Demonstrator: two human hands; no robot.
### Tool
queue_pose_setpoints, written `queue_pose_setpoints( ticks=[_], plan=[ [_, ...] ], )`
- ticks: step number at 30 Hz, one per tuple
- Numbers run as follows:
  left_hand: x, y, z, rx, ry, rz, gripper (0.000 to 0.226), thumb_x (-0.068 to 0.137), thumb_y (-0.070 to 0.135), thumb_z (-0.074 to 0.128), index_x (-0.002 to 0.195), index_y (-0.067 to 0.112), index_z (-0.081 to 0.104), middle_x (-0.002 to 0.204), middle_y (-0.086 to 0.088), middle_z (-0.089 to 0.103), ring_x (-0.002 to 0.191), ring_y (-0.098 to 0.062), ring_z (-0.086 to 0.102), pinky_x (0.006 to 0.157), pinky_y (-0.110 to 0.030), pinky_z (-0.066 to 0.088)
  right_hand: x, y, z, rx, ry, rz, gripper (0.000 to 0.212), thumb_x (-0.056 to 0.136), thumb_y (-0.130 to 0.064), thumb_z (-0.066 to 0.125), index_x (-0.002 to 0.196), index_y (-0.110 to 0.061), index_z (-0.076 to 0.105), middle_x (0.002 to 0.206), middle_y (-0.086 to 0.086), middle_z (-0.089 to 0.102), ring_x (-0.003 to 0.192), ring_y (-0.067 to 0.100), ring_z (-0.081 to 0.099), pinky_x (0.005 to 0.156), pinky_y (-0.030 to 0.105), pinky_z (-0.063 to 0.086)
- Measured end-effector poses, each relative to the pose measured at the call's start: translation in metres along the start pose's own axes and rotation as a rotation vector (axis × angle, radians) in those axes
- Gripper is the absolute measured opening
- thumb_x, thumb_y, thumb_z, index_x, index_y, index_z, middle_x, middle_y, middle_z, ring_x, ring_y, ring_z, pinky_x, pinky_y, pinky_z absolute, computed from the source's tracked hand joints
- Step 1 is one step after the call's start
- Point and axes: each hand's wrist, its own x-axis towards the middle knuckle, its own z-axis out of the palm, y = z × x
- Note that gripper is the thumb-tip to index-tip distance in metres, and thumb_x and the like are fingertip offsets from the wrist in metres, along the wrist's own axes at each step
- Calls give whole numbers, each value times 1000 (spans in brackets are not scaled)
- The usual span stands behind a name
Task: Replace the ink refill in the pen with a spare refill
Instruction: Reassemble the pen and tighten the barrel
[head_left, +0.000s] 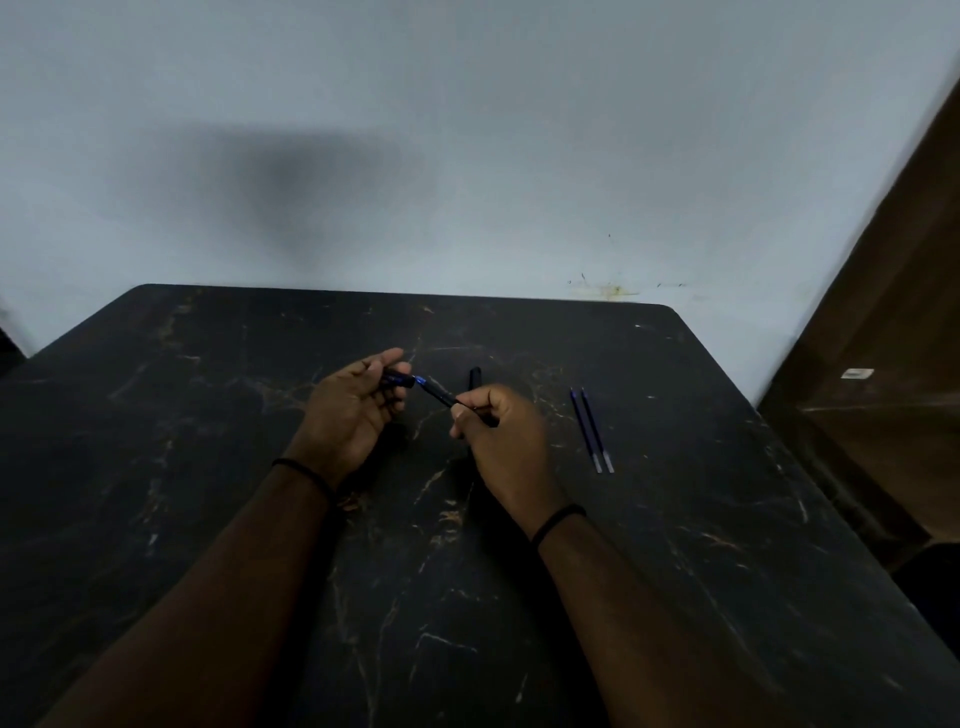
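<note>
Above the middle of the table I hold a dark pen in two parts. My left hand (358, 402) pinches the short front section (399, 379), which shows a blue end. My right hand (496, 431) grips the long black barrel (441, 396), whose blue-tipped end points at the front section with a small gap between them. A black pen cap (475, 378) lies on the table just behind my right hand. Two thin blue spare refills (592, 430) lie side by side on the table to the right of my right hand.
The table (208, 467) is black with pale marble veins and stands against a light wall. A brown wooden door or cabinet (893, 364) rises along the right edge of the table.
</note>
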Motion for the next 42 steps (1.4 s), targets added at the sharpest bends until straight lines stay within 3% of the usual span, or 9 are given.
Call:
queue_pose_setpoints(
  ticks=[8, 12, 20, 25, 30, 37, 42],
  plan=[
    [-1, 1, 2, -67, -9, 16, 29, 104, 11, 34, 113, 8, 61, 93, -4, 67, 60, -8, 62, 57, -21, 53, -1, -2, -1, 13, 2, -5, 12, 91, -13, 68, 85, -24, 69, 65, -8, 69, 62, 1, 65, 62, 16, 49],
    [0, 1, 1, -58, -36, 8, 29, 104, 12, 35, 118, 8, 60, 93, -4, 69, 64, -9, 63, 59, -22, 54, -1, -3, -1, 2, 4, -4, 15, 90, -13, 68, 83, -25, 69, 64, -9, 69, 61, 1, 65, 62, 18, 49],
    [-13, -1, 11, 258, -258, 2, 35, 104, 8, 33, 128, 1, 57, 107, -13, 67, 71, -13, 59, 62, -25, 46, -1, -4, -1, -16, 2, -11, 17, 90, -11, 68, 81, -26, 68, 64, -9, 69, 61, 3, 65, 60, 21, 53],
    [-19, 2, 20, 341, -224, 31, 33, 104, 4, 31, 122, 0, 58, 93, -8, 62, 59, -10, 50, 50, -20, 39, -1, -4, -1, -39, 14, -11, 14, 89, -11, 69, 81, -23, 70, 65, -7, 69, 63, 5, 65, 62, 23, 53],
    [-20, -1, 20, 318, -197, 50, 30, 104, 2, 32, 117, 0, 58, 73, -8, 53, 57, -12, 43, 49, -20, 39, -1, -7, -3, -31, -8, 3, 22, 90, -11, 67, 73, -26, 68, 58, -11, 66, 57, -1, 61, 55, 12, 47],
    [-20, -2, 23, 346, -203, 95, 30, 103, -1, 31, 114, 2, 58, 71, -5, 52, 56, -9, 47, 50, -20, 41, -2, -8, -2, -39, -6, 3, 24, 91, -12, 67, 73, -27, 67, 58, -12, 66, 56, 0, 61, 54, 13, 46],
    [-16, -7, 18, 374, -239, 148, 34, 103, 2, 34, 129, 0, 55, 77, 0, 62, 60, -8, 50, 53, -20, 43, -4, -9, -4, -251, 10, -91, 15, 90, -26, 69, 77, -31, 63, 66, -13, 65, 64, 1, 62, 57, 13, 43]
  ],
)
